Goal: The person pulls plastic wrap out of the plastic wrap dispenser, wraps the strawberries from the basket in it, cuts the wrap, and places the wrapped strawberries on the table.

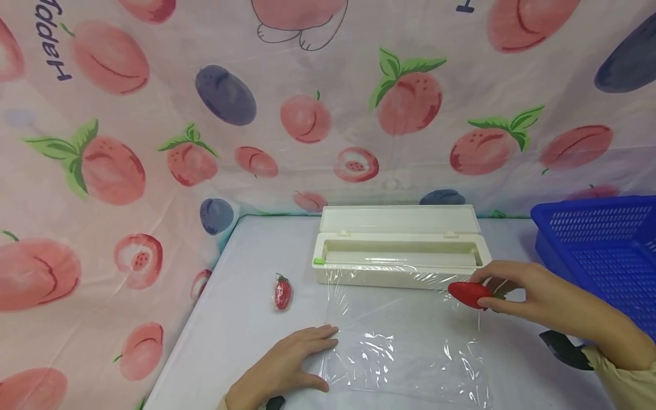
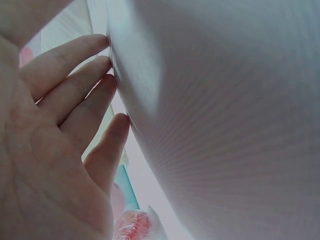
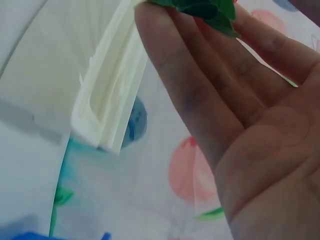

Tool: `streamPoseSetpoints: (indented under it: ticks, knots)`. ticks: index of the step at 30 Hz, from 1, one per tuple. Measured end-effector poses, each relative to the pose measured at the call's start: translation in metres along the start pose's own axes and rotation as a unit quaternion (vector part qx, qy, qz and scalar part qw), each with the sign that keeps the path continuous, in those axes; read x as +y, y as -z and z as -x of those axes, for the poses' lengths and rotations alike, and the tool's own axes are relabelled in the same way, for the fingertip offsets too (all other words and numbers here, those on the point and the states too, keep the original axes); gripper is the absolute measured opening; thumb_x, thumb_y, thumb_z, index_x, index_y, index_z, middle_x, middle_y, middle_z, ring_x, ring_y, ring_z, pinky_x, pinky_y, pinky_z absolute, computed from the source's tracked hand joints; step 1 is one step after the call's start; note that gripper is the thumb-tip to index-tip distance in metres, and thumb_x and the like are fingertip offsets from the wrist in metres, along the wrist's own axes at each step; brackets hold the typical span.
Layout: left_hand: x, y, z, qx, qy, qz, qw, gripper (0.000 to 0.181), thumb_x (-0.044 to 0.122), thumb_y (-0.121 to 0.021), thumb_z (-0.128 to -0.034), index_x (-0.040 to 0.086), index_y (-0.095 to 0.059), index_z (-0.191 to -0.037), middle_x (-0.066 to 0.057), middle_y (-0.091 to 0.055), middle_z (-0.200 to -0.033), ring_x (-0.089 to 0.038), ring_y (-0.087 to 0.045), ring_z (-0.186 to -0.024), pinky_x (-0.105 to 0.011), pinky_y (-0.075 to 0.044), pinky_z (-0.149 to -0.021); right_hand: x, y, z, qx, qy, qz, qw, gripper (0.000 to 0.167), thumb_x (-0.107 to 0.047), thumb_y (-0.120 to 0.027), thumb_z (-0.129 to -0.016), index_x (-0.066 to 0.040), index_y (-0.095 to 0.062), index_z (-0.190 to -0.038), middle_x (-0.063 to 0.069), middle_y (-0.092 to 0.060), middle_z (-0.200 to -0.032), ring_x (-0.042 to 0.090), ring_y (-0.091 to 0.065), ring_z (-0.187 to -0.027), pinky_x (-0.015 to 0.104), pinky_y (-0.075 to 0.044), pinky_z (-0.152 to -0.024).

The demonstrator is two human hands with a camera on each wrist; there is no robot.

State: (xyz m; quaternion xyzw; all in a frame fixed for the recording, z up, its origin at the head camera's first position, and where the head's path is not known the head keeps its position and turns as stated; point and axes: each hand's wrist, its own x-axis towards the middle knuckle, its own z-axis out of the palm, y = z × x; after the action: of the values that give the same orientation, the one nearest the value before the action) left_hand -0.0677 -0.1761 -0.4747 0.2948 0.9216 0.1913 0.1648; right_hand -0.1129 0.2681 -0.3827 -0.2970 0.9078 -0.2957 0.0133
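Bare strawberry [image 1: 467,294], tip in head view only

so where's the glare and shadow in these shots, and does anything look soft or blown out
Head view: bright glints streak the thin clear plastic film; left wrist view: a white strip beside the film-wrapped red strawberry is nearly blown out; right wrist view: a grey shadow crosses the flat white tabletop, and the long cream plastic box looks slightly soft.
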Motion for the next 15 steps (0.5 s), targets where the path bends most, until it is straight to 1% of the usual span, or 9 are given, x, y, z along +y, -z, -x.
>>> streamPoseSetpoints:
  ticks: [5,9,12,15]
  knots:
    - [0.001,0.0,0.0,0.001,-0.003,0.0,1.0,0.075,0.05,-0.081,-0.0745,0.022,-0.058,-0.14,0.01,-0.046,-0.152,-0.016,-0.043,-0.141,-0.043,-0.039,-0.114,-0.009,-0.011,-0.009,0.004,0.043,-0.016,0.9989,0.029,-0.019,-0.08,-0.084,-0.023,-0.065,-0.109,-0.016,-0.068,-0.096,-0.004,-0.064,-0.083,0.02,-0.055,-0.067]
    - [0.001,0.0,0.0,0.001,-0.002,-0.002,1.0,0.075,0.051,-0.081,-0.0744,0.022,-0.058,-0.14,0.01,-0.046,-0.152,-0.016,-0.043,-0.141,-0.042,-0.039,-0.114,-0.016,-0.02,-0.017,-0.016,0.048,-0.035,0.9981,0.027,-0.022,-0.078,-0.086,-0.021,-0.066,-0.111,-0.014,-0.068,-0.097,-0.004,-0.063,-0.084,0.022,-0.055,-0.065]
    - [0.001,0.0,0.0,0.0,0.0,-0.004,1.0,0.075,0.052,-0.081,-0.0744,0.022,-0.058,-0.139,0.01,-0.046,-0.152,-0.016,-0.043,-0.141,-0.042,-0.039,-0.114,-0.02,-0.026,-0.022,-0.046,0.04,-0.06,0.9963,0.026,-0.027,-0.075,-0.089,-0.018,-0.066,-0.112,-0.012,-0.068,-0.099,-0.003,-0.063,-0.085,0.023,-0.056,-0.067]
    - [0.001,0.0,-0.001,0.0,0.0,-0.007,1.0,0.075,0.053,-0.081,-0.0742,0.022,-0.059,-0.139,0.01,-0.046,-0.152,-0.017,-0.043,-0.141,-0.042,-0.039,-0.114,-0.025,-0.033,-0.027,-0.065,0.038,-0.075,0.9943,0.026,-0.031,-0.073,-0.09,-0.017,-0.066,-0.111,-0.011,-0.068,-0.1,-0.002,-0.062,-0.086,0.023,-0.056,-0.07]
